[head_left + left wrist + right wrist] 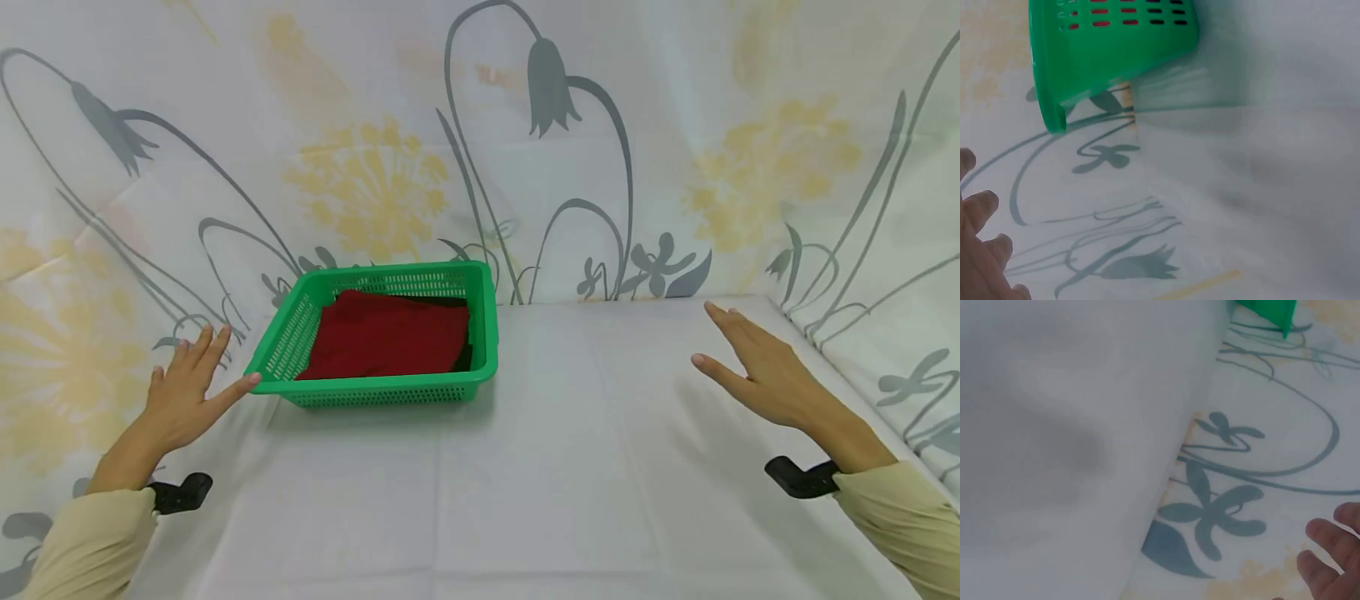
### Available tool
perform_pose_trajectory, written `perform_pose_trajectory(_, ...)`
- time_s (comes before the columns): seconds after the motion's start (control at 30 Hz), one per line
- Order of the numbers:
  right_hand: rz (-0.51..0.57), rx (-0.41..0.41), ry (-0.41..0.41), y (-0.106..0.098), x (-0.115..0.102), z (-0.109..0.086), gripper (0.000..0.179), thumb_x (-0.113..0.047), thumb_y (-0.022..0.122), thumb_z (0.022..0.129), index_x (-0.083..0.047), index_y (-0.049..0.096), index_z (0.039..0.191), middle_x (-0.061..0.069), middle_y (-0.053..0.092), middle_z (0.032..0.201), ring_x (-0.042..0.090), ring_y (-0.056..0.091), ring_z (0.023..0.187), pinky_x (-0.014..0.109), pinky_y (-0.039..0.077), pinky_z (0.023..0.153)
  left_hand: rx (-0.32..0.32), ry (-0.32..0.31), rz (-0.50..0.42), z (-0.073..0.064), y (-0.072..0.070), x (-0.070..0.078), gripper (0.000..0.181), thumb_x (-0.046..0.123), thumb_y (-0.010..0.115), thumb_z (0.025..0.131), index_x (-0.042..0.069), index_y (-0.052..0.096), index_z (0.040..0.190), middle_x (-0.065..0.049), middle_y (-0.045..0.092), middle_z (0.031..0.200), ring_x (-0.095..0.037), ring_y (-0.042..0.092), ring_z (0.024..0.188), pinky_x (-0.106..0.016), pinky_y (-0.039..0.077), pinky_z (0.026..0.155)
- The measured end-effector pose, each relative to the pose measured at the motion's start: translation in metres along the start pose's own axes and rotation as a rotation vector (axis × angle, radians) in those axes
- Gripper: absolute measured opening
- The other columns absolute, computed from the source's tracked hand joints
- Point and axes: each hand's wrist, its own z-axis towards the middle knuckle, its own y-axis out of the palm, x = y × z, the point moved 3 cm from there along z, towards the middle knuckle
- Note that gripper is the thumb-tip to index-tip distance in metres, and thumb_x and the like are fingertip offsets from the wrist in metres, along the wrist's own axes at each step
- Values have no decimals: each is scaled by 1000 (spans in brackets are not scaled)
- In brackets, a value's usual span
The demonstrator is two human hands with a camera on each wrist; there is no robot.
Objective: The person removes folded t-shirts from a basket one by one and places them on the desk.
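Observation:
A green plastic basket point(382, 390) with slotted sides stands at the back left of the white table. Inside it lies a folded dark red cloth point(390, 335), with something darker partly showing beneath and behind it. My left hand point(183, 400) is spread out beside the basket's left end, the thumb tip near its front left corner; whether they touch I cannot tell. In the left wrist view the basket's wall point(1116, 44) is apart from the fingers point(982, 206). Far to the right, my right hand point(765, 371) hovers above the table with straight fingers, holding nothing.
White cloth covers the table point(555, 467). Behind it and along both sides hangs a pale curtain point(660, 167) printed with grey flowers and yellow blooms. Each wrist carries a black strap mount point(801, 478), and the sleeves point(93, 542) are beige.

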Motion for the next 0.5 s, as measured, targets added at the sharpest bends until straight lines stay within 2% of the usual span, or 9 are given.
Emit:
perform_pose_trajectory(0.13,104,-12,24,0,-10,4,71,-29,54,100,-11,15,157,21,20,156,43,16,141,61,14,108,36,34,-45,4,-3,7,83,42,48,99,3,1,155,-30,3,155,-53,-3,138,-73,-8,100)
perform_pose_trajectory(0.3,172,23,43,-2,-25,9,65,-28,51,102,-13,19,156,20,28,154,43,24,139,62,21,105,75,77,-118,9,-8,17,79,35,49,100,-3,4,154,-35,12,152,-53,8,138,-71,3,103)
perform_pose_trajectory(0.43,261,59,42,-4,-37,15,59,-25,49,103,-13,25,155,18,36,150,42,31,135,59,25,104,104,57,-161,13,-12,24,77,34,49,101,-2,7,154,-37,16,150,-57,17,134,-72,16,100)
perform_pose_trajectory(0.5,298,74,49,-4,-43,19,57,-24,50,103,-14,28,154,16,39,149,39,35,134,51,29,106,116,35,-163,14,-13,27,77,35,50,101,-3,9,154,-37,19,149,-57,20,132,-72,20,98)
